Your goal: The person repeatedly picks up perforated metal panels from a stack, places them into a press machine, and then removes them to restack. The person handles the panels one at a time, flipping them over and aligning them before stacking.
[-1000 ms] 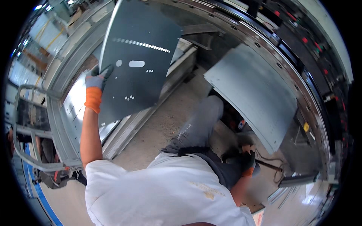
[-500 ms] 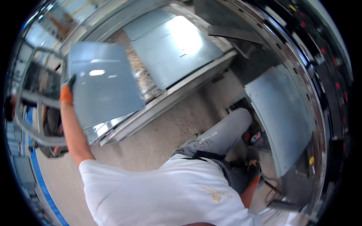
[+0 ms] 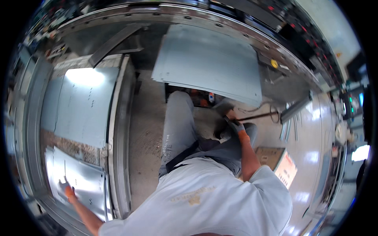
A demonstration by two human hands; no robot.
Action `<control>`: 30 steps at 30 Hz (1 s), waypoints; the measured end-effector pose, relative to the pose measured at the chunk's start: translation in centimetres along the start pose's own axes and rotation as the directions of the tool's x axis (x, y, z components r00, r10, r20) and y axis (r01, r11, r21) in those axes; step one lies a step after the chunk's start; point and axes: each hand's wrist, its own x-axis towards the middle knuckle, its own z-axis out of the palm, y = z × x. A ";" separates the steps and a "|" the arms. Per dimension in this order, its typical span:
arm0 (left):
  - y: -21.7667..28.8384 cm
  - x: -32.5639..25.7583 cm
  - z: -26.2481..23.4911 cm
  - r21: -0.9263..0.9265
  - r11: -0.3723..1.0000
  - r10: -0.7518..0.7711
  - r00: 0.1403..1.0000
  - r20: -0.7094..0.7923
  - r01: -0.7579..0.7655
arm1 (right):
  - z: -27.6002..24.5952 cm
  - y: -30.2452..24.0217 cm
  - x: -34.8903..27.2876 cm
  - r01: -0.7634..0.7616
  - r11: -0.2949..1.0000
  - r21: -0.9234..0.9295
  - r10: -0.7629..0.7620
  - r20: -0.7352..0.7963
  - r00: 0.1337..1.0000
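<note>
My left hand (image 3: 66, 189), in a dark glove with an orange cuff, is over a shiny metal sheet (image 3: 83, 173) at the lower left. Its fingers look spread, and the sheet lies on others in a low trough-like stand. My right hand (image 3: 237, 126), gloved the same way, is by my right thigh, near a thin brown bar (image 3: 258, 117). Blur hides its fingers, and I cannot tell whether it touches the bar. Ahead of my knees lies a stack of grey-blue metal sheets (image 3: 208, 63), slightly fanned at the near edge.
More flat sheets (image 3: 84, 104) lie on the stand, whose long metal rail (image 3: 120, 137) runs along my left. A long machine bed (image 3: 189, 17) crosses the far side, with a dark angled bracket (image 3: 114, 45) before it. A box (image 3: 275, 163) stands on the floor at my right.
My view has swung right. The sheet my left hand held up at its edge now lies flat on the stand, and that hand's fingers are off the edge. My right hand remains by my thigh.
</note>
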 end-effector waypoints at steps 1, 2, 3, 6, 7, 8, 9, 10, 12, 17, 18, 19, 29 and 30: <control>4.7 -1.3 4.1 0.057 0.995 0.076 0.997 0.022 -0.077 | -1.1 -0.4 -0.1 0.323 0.828 -0.458 -0.294 0.137 0.946; 9.0 -3.8 8.4 0.090 0.978 0.184 0.980 0.074 -0.190 | -2.2 -1.1 -0.3 0.281 0.895 -0.346 -0.293 0.018 0.956; 12.8 -6.0 11.4 0.192 0.938 0.228 0.932 0.281 -0.288 | -3.3 -2.1 -0.5 0.189 0.935 -0.298 -0.193 0.019 0.981; 18.1 -13.1 15.4 0.242 0.754 0.526 0.782 0.336 -0.611 | -7.1 -4.9 -0.3 -0.349 0.537 0.768 0.463 0.078 0.883; 18.8 -13.9 15.4 0.164 0.771 0.531 0.764 0.367 -0.615 | -8.4 -5.6 -0.2 -0.382 0.371 0.846 0.525 0.147 0.838; 19.3 -14.4 15.2 0.160 0.760 0.546 0.753 0.369 -0.629 | -9.3 -6.1 -0.1 -0.390 0.191 0.901 0.566 0.223 0.793; 19.0 -14.8 14.6 0.254 0.738 0.528 0.770 0.359 -0.625 | -9.9 -6.4 0.1 -0.354 -0.026 0.935 0.558 0.307 0.771; 18.6 -14.7 13.9 0.234 0.726 0.538 0.745 0.394 -0.647 | -10.1 -6.5 0.3 -0.374 -0.083 0.924 0.582 0.349 0.735; 17.5 -14.2 12.8 0.284 0.703 0.545 0.751 0.373 -0.652 | -9.8 -6.0 0.5 -0.348 -0.247 0.904 0.552 0.427 0.717; 17.4 -13.1 10.5 0.172 0.834 0.391 0.783 0.484 -0.524 | -6.9 -4.5 -0.1 -0.075 0.712 0.698 0.265 -0.168 0.949; 18.6 -13.2 10.0 0.193 0.884 0.288 0.820 0.494 -0.427 | -6.9 -4.5 -0.8 -0.122 0.764 0.633 0.290 -0.168 0.942; 20.8 -13.6 9.9 0.089 0.895 0.381 0.851 0.361 -0.438 | -6.9 -4.8 -0.8 -0.196 0.805 0.560 0.328 -0.145 0.933; 67.2 -32.8 2.5 -0.297 -0.096 0.942 0.010 -0.335 -0.950 | -10.7 -11.5 4.4 -0.217 0.087 0.972 0.422 0.161 0.892; 71.2 -35.0 1.4 -0.275 -0.072 0.966 0.001 -0.259 -0.959 | -11.2 -12.0 4.6 -0.163 -0.008 0.987 0.368 0.154 0.917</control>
